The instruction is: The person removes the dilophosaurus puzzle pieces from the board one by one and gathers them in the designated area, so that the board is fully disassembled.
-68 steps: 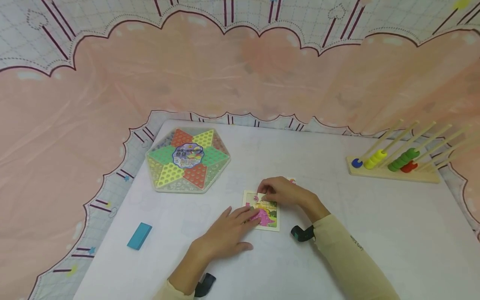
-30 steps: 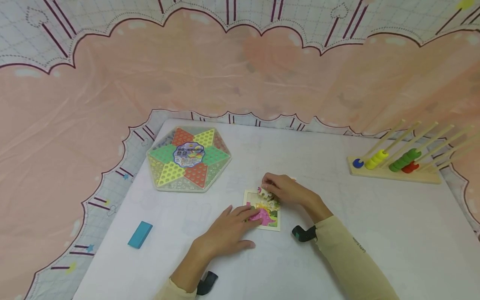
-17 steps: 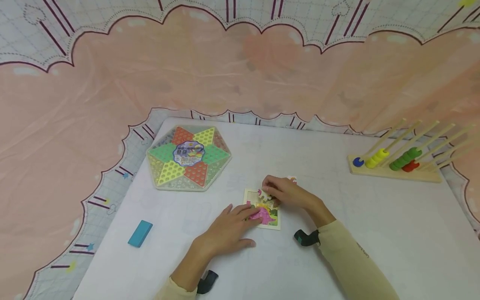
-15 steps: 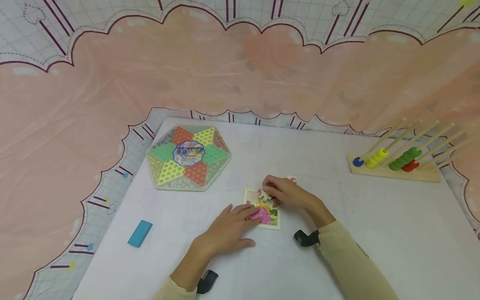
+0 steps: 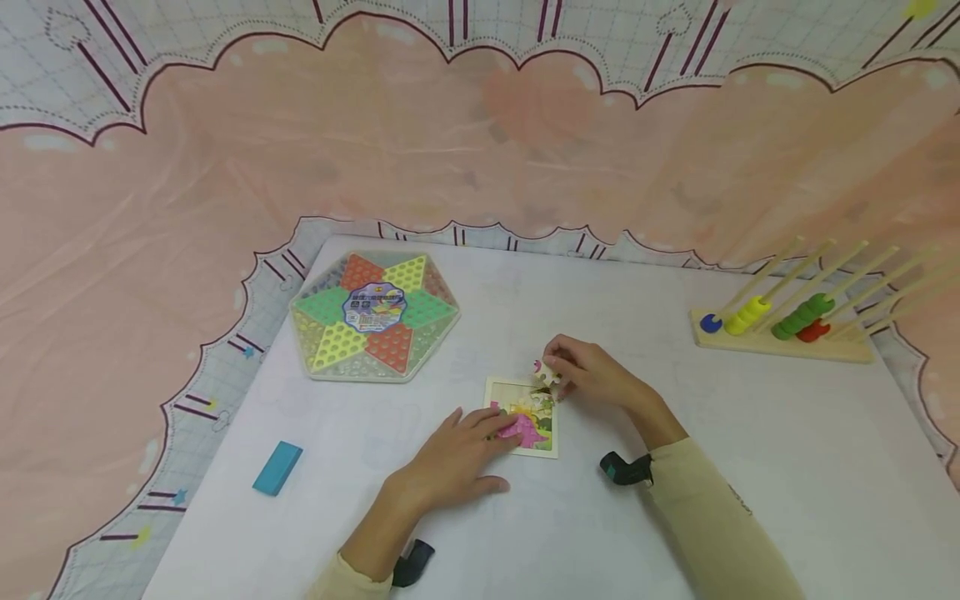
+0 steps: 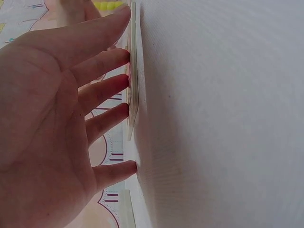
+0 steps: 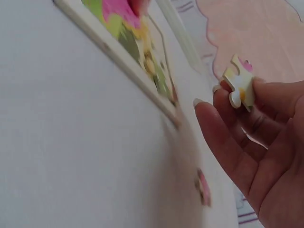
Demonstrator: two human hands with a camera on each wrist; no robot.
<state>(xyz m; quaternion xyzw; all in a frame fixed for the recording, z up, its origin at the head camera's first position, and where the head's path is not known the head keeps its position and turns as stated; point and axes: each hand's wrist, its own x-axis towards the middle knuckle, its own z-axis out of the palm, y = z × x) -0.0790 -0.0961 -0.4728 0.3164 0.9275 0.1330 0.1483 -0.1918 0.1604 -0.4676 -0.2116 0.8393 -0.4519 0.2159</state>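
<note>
A small square jigsaw puzzle with a pale frame [image 5: 555, 437] lies mid-table, its picture showing a pink dinosaur. My left hand [image 5: 453, 462] rests on its lower left part, fingers spread and nearly straight, with the fingertips [image 6: 124, 81] touching it in the left wrist view. Above the puzzle's upper right corner, my right hand [image 5: 603, 385] pinches a jigsaw piece [image 7: 243, 85], cream with pink and yellow, between thumb and fingers. The upper left of the puzzle shows bare backing. In the right wrist view another loose jigsaw piece [image 7: 204, 187] lies on the table beside the puzzle.
A hexagonal Chinese checkers board [image 5: 352, 367] lies at the back left. A blue block [image 5: 277, 468] sits at the left. At the right stands a wooden peg counter [image 5: 787, 343] with coloured beads. A patterned cloth hangs behind the white table [image 5: 675, 533].
The right hand has drawn the jigsaw piece up off the puzzle, back and to the right, uncovering the puzzle's upper part. The left hand has stayed in place.
</note>
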